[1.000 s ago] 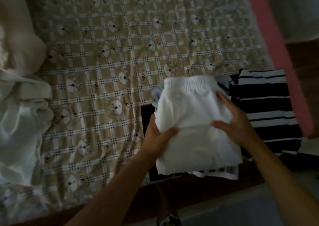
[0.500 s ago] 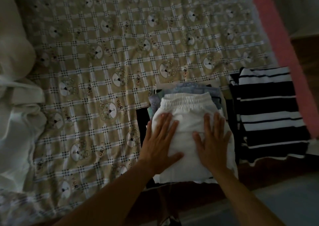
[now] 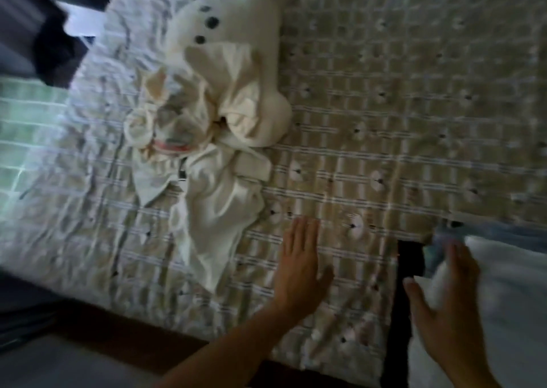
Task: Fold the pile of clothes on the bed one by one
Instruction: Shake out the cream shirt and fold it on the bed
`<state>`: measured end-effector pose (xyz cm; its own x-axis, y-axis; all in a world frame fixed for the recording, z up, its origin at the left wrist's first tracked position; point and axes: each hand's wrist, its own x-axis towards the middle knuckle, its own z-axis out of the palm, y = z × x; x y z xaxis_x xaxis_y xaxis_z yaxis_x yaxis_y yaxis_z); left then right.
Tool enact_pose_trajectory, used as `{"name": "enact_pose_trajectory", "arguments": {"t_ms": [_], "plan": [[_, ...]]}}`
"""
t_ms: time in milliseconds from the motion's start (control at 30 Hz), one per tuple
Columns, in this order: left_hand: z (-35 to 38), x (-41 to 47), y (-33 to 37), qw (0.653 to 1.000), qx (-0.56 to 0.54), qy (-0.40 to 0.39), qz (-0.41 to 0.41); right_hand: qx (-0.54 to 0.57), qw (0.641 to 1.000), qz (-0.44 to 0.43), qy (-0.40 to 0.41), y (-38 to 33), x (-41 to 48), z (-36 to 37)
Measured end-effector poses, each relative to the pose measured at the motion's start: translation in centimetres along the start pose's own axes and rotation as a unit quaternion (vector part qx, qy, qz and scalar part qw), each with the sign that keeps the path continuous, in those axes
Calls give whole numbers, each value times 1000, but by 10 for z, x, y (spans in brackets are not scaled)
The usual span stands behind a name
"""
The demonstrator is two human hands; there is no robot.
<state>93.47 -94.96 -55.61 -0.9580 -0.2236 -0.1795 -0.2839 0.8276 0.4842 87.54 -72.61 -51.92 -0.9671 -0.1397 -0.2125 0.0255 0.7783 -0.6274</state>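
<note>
A rumpled heap of pale, cream-white clothes lies on the bed, left of centre, one piece trailing down toward the near edge. The folded white shorts sit on top of a stack of folded clothes at the right edge. My left hand is spread flat with straight fingers over the bare sheet, just right of the trailing piece and apart from it. My right hand hovers with loose fingers at the left edge of the folded stack and holds nothing. The picture is blurred by motion.
The bed wears a tan checked sheet with small round prints. A white spotted cushion or toy lies behind the heap. Green floor tiles and dark furniture show at the far left. The bed's dark near edge runs below.
Both hands have lifted off the folded white shorts. My view has swung left to the unfolded heap, and my left hand has moved left over the bare sheet.
</note>
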Motion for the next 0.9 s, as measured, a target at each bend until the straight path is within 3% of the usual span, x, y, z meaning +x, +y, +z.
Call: {"name": "enact_pose_trajectory", "arguments": {"t_ms": [200, 333, 400, 467, 533, 600, 667, 700, 767, 833, 900], "plan": [[-75, 38, -133, 977, 108, 83, -163, 22, 987, -76, -141, -119, 38, 94], [-92, 51, -187, 962, 49, 89, -252, 48, 975, -100, -195, -176, 50, 137], [-98, 51, -196, 962, 10, 74, -261, 74, 971, -57, -220, -194, 53, 153], [-105, 50, -192, 959, -50, 64, -271, 142, 953, 44, -265, -208, 59, 169], [-115, 46, -176, 954, -109, 86, -265, 268, 900, 156, -307, -219, 62, 179], [-130, 37, -154, 953, -179, 120, -213, 366, 817, 248, -370, -234, 63, 175], [-147, 22, -132, 954, -220, 137, -148, 447, 742, 273, -418, -242, 66, 165], [-154, 10, -119, 956, -231, 130, -125, 479, 723, 267, -420, -246, 69, 157], [-161, -17, -98, 958, -256, 97, -82, 481, 720, 275, -417, -259, 74, 142], [-170, -42, -81, 959, -273, 50, -56, 421, 755, 285, -414, -270, 73, 125], [-184, -56, -71, 928, -370, 6, -47, 379, 782, 282, -406, -277, 67, 101]]}}
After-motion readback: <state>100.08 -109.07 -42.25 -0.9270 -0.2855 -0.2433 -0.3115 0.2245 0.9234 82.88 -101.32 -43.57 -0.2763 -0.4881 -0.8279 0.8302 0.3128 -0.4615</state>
